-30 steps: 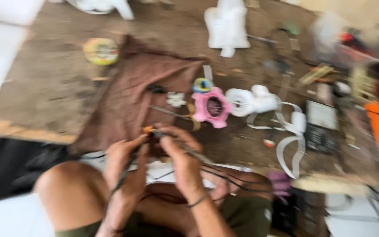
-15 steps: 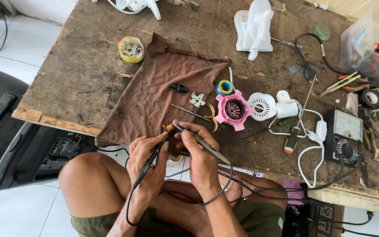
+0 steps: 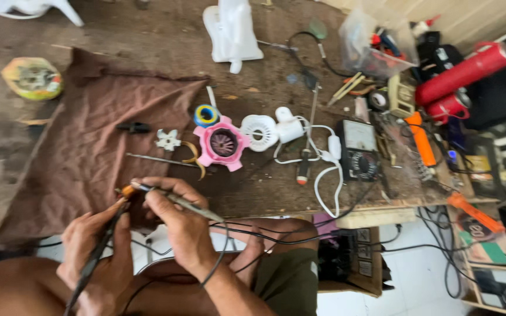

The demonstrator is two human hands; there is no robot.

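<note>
My left hand [image 3: 95,248] grips a black test probe [image 3: 98,254] whose orange tip points up toward the cloth's near edge. My right hand [image 3: 180,225] holds a second, grey probe [image 3: 188,205]; its tip meets the orange tip at about the same spot. Black leads run from both probes across my lap. Both hands hover at the front edge of a brown cloth [image 3: 83,152] spread on the worn wooden bench [image 3: 165,41]. What the tips touch is too small to make out.
On the bench lie a pink round fan housing [image 3: 222,143], a white grille part [image 3: 259,131] with a white cable, a small white impeller [image 3: 167,139], a screwdriver [image 3: 304,167], an analogue multimeter [image 3: 360,149], a white plastic shell [image 3: 231,32], a tape roll [image 3: 31,78] and red cylinders [image 3: 464,73].
The view has swung closer and to the right. My hands keep the two probes tip to tip at the cloth's edge; their grip looks the same.
</note>
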